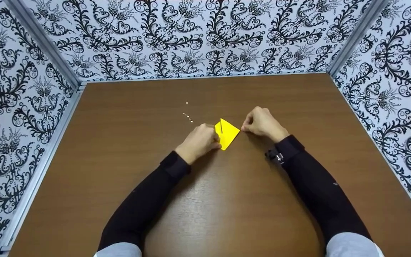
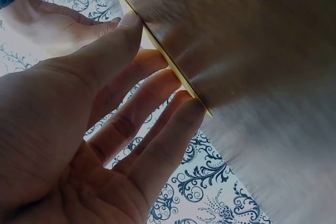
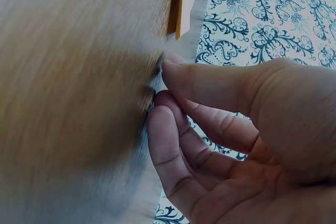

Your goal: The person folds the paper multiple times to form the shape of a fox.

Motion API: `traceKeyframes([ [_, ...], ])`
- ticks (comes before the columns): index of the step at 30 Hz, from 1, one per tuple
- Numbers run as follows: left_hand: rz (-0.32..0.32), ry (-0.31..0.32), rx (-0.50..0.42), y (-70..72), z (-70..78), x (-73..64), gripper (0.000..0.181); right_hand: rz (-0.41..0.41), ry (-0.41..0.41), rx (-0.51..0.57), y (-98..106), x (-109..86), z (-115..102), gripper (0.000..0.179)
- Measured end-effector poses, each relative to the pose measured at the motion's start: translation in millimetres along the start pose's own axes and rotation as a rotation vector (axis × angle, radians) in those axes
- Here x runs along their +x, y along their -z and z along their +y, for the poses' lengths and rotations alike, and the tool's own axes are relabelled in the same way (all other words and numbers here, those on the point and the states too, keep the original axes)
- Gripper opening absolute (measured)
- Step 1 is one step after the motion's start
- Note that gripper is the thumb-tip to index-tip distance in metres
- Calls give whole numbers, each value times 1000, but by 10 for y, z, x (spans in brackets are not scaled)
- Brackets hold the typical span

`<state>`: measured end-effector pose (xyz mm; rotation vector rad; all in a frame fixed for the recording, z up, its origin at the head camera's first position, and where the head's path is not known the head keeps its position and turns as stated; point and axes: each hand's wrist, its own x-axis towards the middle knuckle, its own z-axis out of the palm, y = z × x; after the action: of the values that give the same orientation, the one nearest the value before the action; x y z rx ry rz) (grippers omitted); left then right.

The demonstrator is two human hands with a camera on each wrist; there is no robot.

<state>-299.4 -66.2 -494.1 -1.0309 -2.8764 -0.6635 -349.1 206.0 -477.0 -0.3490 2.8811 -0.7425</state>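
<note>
A small folded sheet of yellow paper (image 1: 229,133) lies flat on the brown table, its visible part pointed, with a dark slit near the top. My left hand (image 1: 199,140) holds it at its left side; in the left wrist view the thumb and several fingertips rest along the thin paper (image 2: 167,59), seen edge-on. Just off the right corner is my right hand (image 1: 262,123), fingers loosely bent and fingertips down at the tabletop. From the right wrist, the paper's corner (image 3: 180,24) shows a little beyond the thumb tip, with nothing visible between thumb and fingers.
The wooden table (image 1: 120,107) is bounded at the back and sides by panels (image 1: 198,39) with a black floral pattern. Several tiny pale specks (image 1: 187,116) lie behind the left hand. A dark wrist strap with a buckle (image 1: 276,157) sits at the right cuff.
</note>
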Motion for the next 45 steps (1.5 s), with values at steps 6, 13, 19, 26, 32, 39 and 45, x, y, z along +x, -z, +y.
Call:
traceKeyframes([
  [6,-4,4,0,16,5,5,19,8,19,21,13,-36,-5,9],
  [13,-2,-15,26,22,-6,9,22,33,49,44,30,-89,0,10],
  [19,-8,-15,23,32,-26,9,19,61,33,67,57,-140,19,12],
  [26,24,-35,61,77,-35,7,13,105,56,78,86,-172,36,13],
  [32,56,-31,65,149,-56,-22,20,108,65,85,88,-194,48,15],
  [39,98,-13,84,297,-137,-74,28,155,92,71,145,-212,71,17],
  [45,155,-5,123,474,-316,-159,23,181,104,69,226,-217,126,20],
])
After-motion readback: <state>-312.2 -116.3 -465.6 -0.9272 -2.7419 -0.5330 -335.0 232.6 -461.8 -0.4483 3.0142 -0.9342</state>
